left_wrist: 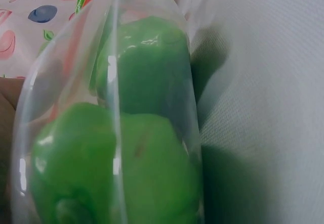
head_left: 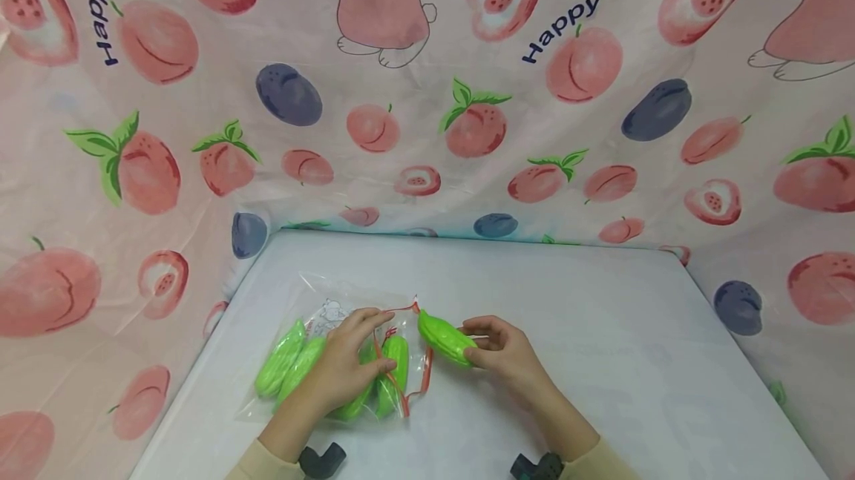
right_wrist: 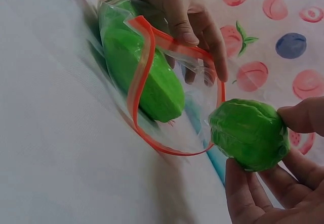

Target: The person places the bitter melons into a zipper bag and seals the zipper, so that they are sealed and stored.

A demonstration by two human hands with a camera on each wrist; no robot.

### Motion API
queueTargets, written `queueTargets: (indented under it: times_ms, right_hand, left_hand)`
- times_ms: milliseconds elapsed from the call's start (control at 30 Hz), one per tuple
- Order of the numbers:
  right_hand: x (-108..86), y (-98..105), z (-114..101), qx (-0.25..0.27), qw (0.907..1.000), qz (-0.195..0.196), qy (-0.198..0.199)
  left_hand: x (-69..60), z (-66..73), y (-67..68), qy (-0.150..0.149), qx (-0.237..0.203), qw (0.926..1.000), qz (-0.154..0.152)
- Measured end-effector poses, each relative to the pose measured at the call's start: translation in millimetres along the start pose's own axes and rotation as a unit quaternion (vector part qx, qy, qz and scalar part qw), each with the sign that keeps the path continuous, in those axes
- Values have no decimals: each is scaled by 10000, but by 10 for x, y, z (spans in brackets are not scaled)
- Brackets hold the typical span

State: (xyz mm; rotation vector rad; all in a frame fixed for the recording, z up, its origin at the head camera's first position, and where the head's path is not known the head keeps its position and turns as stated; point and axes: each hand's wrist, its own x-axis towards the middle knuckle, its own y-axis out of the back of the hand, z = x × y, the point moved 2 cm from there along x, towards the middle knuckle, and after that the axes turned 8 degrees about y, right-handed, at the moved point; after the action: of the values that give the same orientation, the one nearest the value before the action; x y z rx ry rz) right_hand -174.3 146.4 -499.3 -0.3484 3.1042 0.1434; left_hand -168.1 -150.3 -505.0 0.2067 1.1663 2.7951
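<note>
A clear zip bag [head_left: 320, 302] with a red zip strip lies on the table, its mouth facing right. Several bright green, gourd-like ridged vegetables [head_left: 280, 361] are inside; two vegetable ends [left_wrist: 142, 62] show through the film in the left wrist view. My left hand [head_left: 350, 361] lies over the bag and holds its mouth's upper edge, thumb and fingers on either side of the film. My right hand [head_left: 504, 350] pinches another green ridged vegetable [head_left: 444, 337] by its right end. That vegetable's far end is at the bag's gaping mouth, beside the red strip [right_wrist: 139, 82].
The white table [head_left: 568, 287] reaches back to a curtain [head_left: 427, 79] printed with peaches and plums, which also closes the left and right sides. Dark wrist devices [head_left: 323, 460] sit at both sleeves.
</note>
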Motion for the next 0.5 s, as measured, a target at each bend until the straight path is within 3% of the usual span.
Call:
queueTargets:
  times_ms: [500]
  right_hand:
    - [51, -102, 50, -27, 9998, -183, 82]
  left_hand:
    - [-4, 15, -6, -126, -18, 9999, 7]
